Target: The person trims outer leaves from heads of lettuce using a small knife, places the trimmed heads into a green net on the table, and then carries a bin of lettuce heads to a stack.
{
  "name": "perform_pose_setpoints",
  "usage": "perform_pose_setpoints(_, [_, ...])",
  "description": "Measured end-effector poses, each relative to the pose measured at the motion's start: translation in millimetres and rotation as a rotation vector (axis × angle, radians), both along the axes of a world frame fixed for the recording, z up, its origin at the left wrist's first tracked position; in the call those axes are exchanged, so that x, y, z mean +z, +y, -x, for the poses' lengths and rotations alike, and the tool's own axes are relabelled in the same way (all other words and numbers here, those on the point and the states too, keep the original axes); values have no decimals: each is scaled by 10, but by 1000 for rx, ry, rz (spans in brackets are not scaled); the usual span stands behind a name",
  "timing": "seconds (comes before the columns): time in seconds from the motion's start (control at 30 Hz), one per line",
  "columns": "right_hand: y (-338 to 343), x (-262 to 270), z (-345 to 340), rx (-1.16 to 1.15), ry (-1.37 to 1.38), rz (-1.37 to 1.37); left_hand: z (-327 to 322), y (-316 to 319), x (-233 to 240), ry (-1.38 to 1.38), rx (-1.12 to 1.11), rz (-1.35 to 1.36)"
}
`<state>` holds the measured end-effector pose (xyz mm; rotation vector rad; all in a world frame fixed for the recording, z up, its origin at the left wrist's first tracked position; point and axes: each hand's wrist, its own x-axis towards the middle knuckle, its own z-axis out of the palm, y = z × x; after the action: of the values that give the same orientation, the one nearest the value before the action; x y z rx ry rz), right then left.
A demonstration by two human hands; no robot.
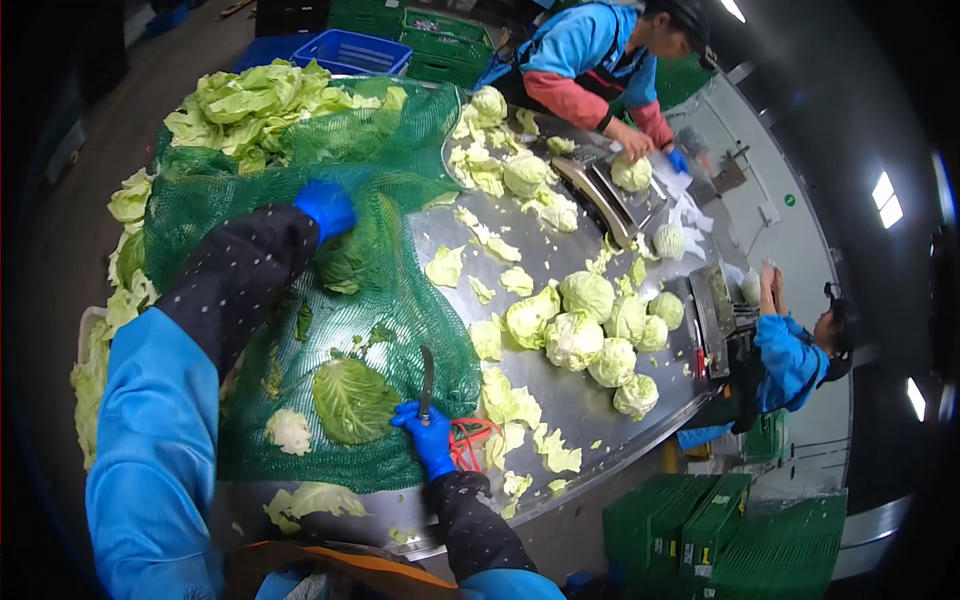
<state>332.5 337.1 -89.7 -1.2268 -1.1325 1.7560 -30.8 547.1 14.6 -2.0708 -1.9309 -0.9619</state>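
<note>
My right hand [429, 441], in a blue glove, holds a knife [427, 379] with a curved blade pointing away from me. Just left of it, a green cabbage [355, 401] lies on a green mesh net bag [442, 352]. A small pale cabbage piece [288, 431] is beside that cabbage. Farther off, my left hand [328, 210], also gloved in blue, is at the bunched mesh; its fingertips are partly hidden, so its grip is unclear. Another cabbage [341, 270] shows through the netting below it. Red straps [471, 442] lie beside my right wrist.
A pile of loose leaves [262, 105] lies at the far left. Several trimmed cabbages [587, 296] sit together on the metal table [555, 397]. Across it, a co-worker [592, 60] handles a cabbage at a wrapping device [600, 195]; another person [795, 352] stands at right. Green crates [675, 517] stand below.
</note>
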Motion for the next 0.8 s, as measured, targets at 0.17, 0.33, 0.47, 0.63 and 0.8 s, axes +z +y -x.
perform_pose_setpoints(0.17, [61, 36, 98, 12, 42, 89, 120, 440, 391, -3, -118, 653])
perform_pose_setpoints(0.33, [123, 57, 110, 30, 27, -49, 94, 200, 279, -137, -136, 731])
perform_pose_setpoints(0.47, [112, 265, -71, 130, 82, -4, -424, -462, -54, -461, -372, 1116])
perform_pose_setpoints(0.63, [420, 1418, -789, -281, 33, -126, -617, -1810, 408, -707, -249, 867])
perform_pose_setpoints(0.8, [1382, 492, -1822, -522, -171, -314, -841, -2932, 681, -199, -181, 551])
